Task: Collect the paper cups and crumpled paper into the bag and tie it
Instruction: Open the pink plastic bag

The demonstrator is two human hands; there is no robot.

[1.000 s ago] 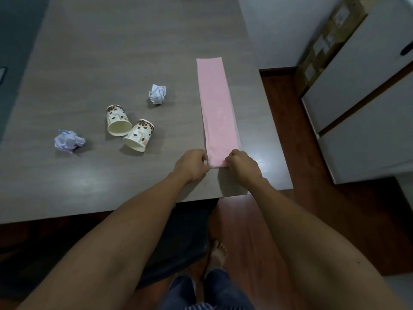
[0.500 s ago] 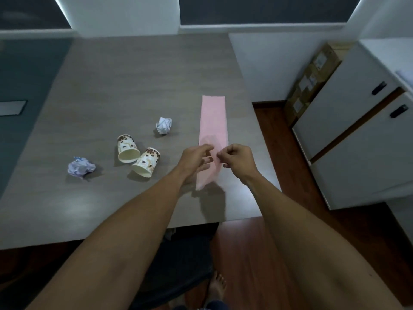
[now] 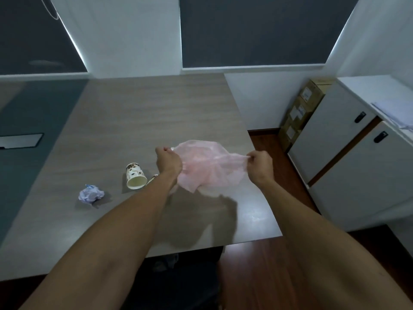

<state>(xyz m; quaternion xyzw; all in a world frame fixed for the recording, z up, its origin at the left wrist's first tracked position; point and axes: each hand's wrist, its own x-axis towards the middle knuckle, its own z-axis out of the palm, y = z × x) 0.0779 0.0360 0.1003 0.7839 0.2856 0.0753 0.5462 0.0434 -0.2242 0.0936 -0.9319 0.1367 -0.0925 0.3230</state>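
A thin pink plastic bag (image 3: 206, 167) hangs above the grey table (image 3: 138, 121), stretched open between both hands. My left hand (image 3: 168, 161) pinches its left rim and my right hand (image 3: 260, 165) pinches its right rim. Left of my left wrist a patterned paper cup (image 3: 135, 176) lies on its side, mouth toward me. A second cup (image 3: 154, 176) shows only as a sliver behind my left forearm. A crumpled bluish-white paper ball (image 3: 91, 194) rests on the table further left. The other paper ball is hidden behind my hands or the bag.
White cabinets with black handles (image 3: 348, 162) stand to the right of the table. Cardboard boxes (image 3: 301, 113) are stacked in the corner behind them. A dark chair (image 3: 178, 278) sits under the table's near edge, over a wooden floor.
The bag was a flat folded strip on the table; both hands lifted it and pulled its mouth apart. The camera tilted up, showing the wall and windows.
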